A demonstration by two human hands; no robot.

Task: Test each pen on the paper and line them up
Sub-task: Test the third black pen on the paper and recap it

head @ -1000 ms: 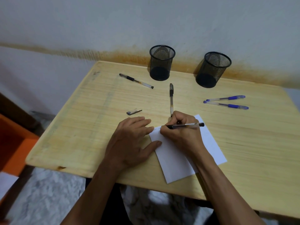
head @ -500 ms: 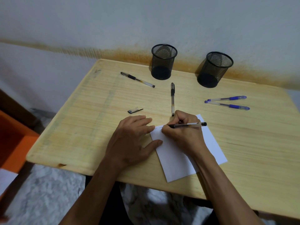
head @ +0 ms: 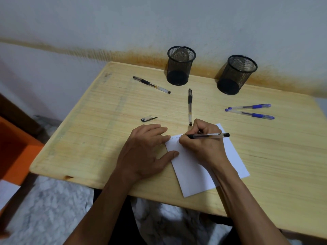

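Note:
A white sheet of paper (head: 196,175) lies near the front edge of the wooden table (head: 99,138). My right hand (head: 203,144) grips a black pen (head: 208,135) with its tip on the paper's top left corner, where faint scribbles show. My left hand (head: 145,151) rests flat, fingers and thumb pressing the paper's left edge. A pen cap (head: 148,119) lies just beyond the left hand. One black pen (head: 190,106) lies above my right hand, another black pen (head: 151,85) at the back left. Two blue pens (head: 249,106) (head: 250,114) lie at the right.
Two black mesh pen cups (head: 180,65) (head: 236,74) stand at the back of the table against the stained wall. An orange object (head: 14,147) sits to the left of the table. The floor below is grey and mottled.
My right hand has shifted slightly rightward with the pen over the paper's top corner. The left hand keeps its place on the paper's edge.

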